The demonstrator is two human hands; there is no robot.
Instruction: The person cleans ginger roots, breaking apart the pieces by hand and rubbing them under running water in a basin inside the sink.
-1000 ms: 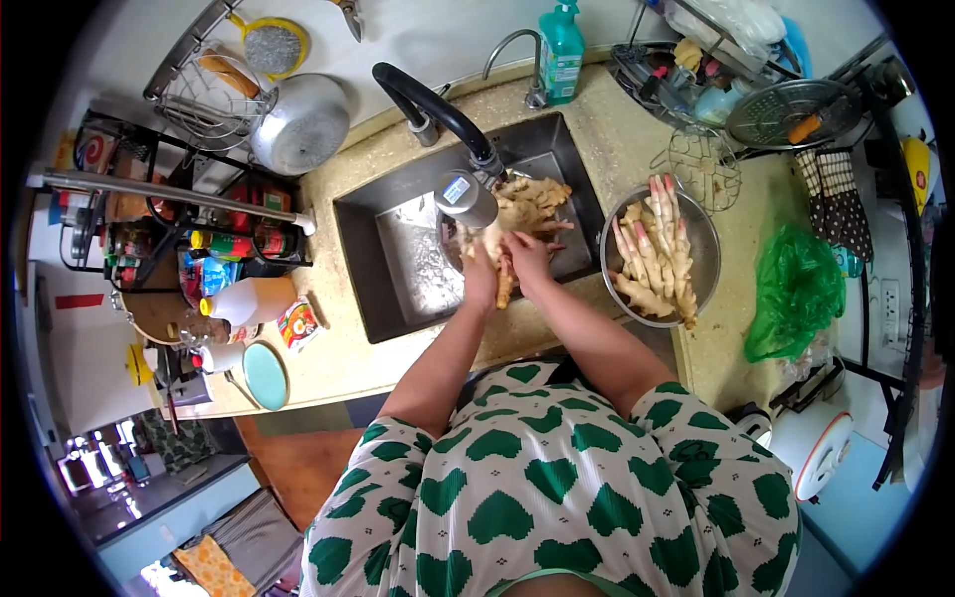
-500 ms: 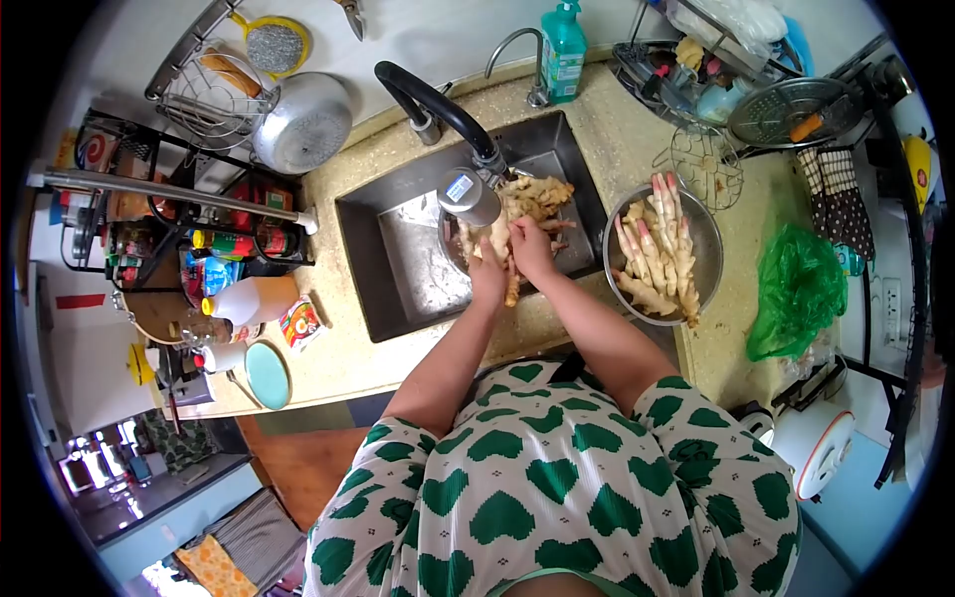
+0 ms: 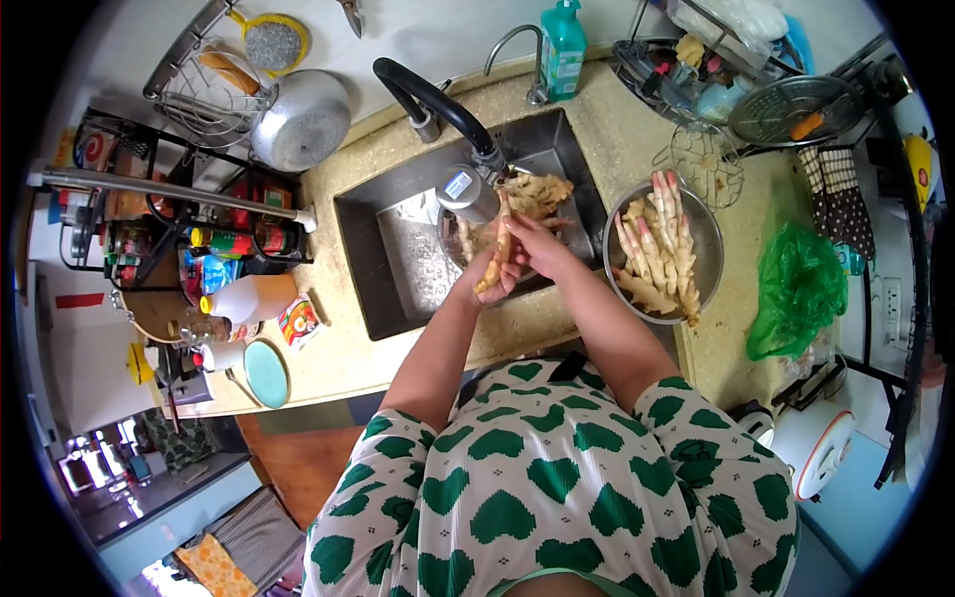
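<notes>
Over the sink (image 3: 398,239), a long piece of young ginger (image 3: 501,245) is held between both hands. My left hand (image 3: 477,284) closes round its lower end. Higher up, the fingers of my right hand (image 3: 540,249) press on the same piece. Just beyond them, more ginger (image 3: 537,194) is heaped in a bowl in the sink, its rim mostly hidden. A grey cylindrical faucet head (image 3: 468,194) hangs above that heap. To the right of the sink, a metal bowl (image 3: 712,249) holds several ginger pieces with pink tips (image 3: 657,239).
A black faucet (image 3: 428,99) arches over the sink. Behind it stands a green soap bottle (image 3: 564,55). A green plastic bag (image 3: 796,289) lies on the right counter. Bottles and a condiment rack (image 3: 189,219) crowd the left side, near a light-blue oval lid (image 3: 267,375).
Both hands have drawn back slightly from the heap toward my body. A long ginger piece now stands out between them, lifted clear of the others.
</notes>
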